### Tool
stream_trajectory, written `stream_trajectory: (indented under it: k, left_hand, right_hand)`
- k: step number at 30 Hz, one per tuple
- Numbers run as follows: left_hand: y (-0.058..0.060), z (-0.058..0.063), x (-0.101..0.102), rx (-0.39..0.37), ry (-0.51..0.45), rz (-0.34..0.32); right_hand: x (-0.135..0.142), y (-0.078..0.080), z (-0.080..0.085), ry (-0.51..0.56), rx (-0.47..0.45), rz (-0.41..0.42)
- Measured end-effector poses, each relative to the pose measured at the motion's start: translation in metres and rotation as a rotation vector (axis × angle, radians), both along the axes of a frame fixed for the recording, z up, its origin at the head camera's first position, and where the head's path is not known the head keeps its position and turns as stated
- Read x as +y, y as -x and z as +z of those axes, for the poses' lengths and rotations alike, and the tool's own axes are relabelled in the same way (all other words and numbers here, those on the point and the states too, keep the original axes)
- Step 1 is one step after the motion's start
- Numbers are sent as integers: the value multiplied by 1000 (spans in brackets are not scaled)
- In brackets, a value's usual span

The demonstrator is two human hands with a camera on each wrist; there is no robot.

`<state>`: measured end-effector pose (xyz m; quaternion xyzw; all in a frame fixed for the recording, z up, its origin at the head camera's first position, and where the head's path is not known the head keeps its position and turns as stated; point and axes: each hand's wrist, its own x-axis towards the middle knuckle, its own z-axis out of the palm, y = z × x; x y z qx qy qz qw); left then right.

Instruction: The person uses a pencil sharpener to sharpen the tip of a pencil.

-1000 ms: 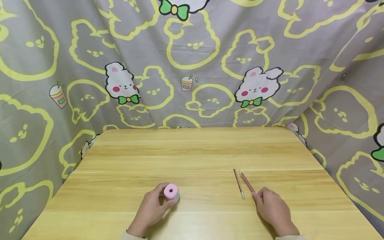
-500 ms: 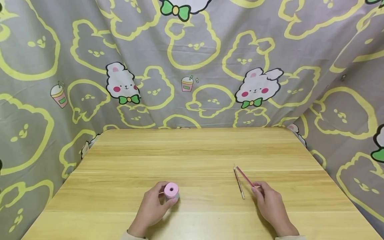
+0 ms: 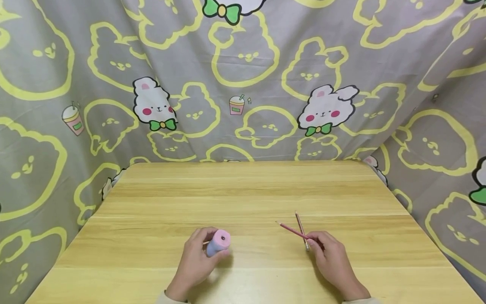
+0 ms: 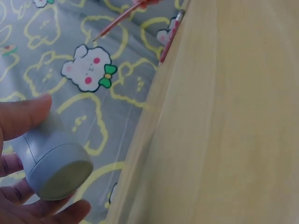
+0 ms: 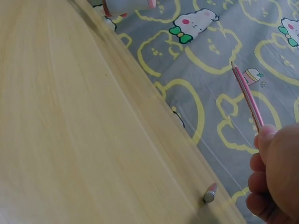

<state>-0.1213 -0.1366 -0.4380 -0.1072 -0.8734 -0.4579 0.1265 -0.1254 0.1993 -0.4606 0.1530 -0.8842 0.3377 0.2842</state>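
Observation:
My left hand (image 3: pixel 197 264) grips a small cylindrical sharpener (image 3: pixel 217 242), pink on top with a grey-blue body (image 4: pixel 53 163), lifted and tilted off the wooden table (image 3: pixel 243 198). My right hand (image 3: pixel 330 261) pinches a pink pencil (image 3: pixel 291 230) near its back end, raised above the table with its tip pointing left toward the sharpener; in the right wrist view this pencil (image 5: pixel 247 98) rises from the fingers. A second pencil (image 3: pixel 301 230) lies flat on the table just beside the right hand, its end visible (image 5: pixel 210 192) in the right wrist view.
A grey curtain (image 3: pixel 243 80) printed with yellow bear outlines and white rabbits hangs around the table on the back and both sides. The table edges fall off at left and right.
The right hand has lifted the pink pencil off the table and swung its tip leftward. The left hand has raised and tilted the sharpener. The second pencil stays where it was.

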Motion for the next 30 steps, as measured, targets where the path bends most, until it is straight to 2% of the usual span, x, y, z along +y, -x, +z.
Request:
stream_trajectory:
  k: [7, 13, 21, 30]
  left_hand:
    - [-2, -1, 11, 50, 47, -4]
    - [-4, -1, 21, 85, 40, -28]
    - [-7, 0, 28, 55, 55, -94]
    - [-8, 0, 35, 38, 58, -139]
  right_hand:
    - [-7, -1, 0, 17, 44, 89]
    - [-16, -2, 0, 31, 74, 147]
    - [-27, -6, -1, 44, 102, 239]
    - [-33, -9, -1, 50, 89, 256]
